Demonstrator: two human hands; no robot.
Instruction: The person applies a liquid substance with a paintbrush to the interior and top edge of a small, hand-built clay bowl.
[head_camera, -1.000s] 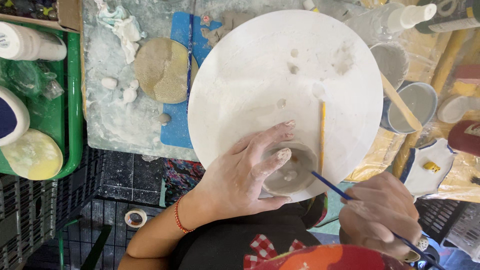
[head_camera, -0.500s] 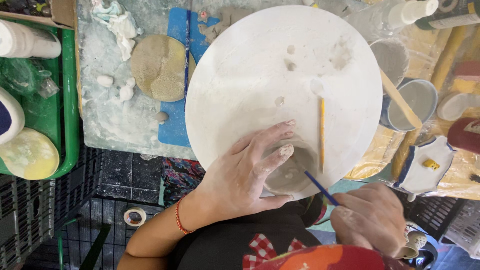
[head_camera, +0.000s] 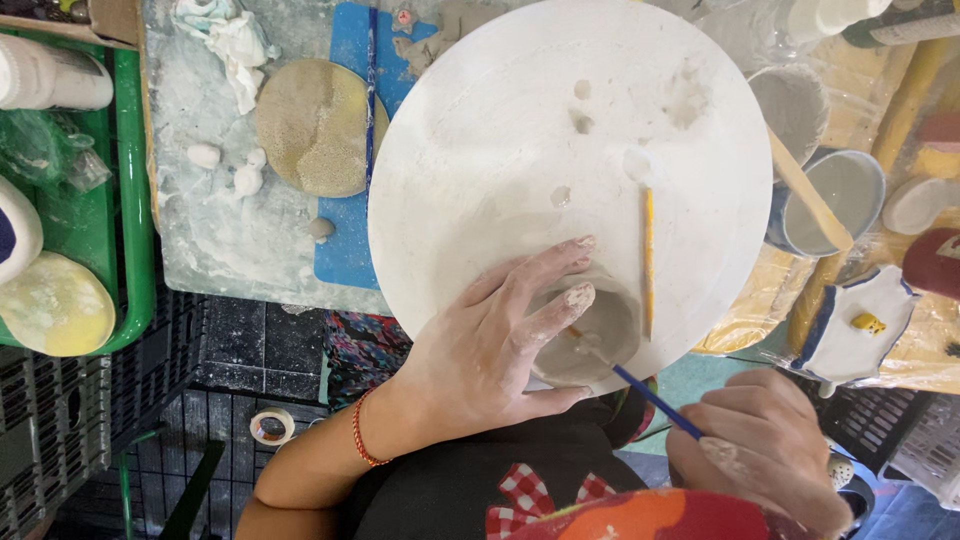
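**Hands working a small clay cup on a round board**

Left hand (head_camera: 490, 345) is wrapping around a small grey clay cup (head_camera: 590, 335), fingers curling over its rim and thumb pressing its near side. Right hand (head_camera: 765, 445) is gripping a blue-handled brush (head_camera: 650, 395), whose tip is reaching into the cup. Both are sitting at the near edge of a round white board (head_camera: 560, 120). Just beyond the right hand a yellow pencil (head_camera: 648, 260) is lying on the board. Left of the left hand a clay-smeared slab (head_camera: 210, 230) is carrying a tan disc (head_camera: 315, 125).
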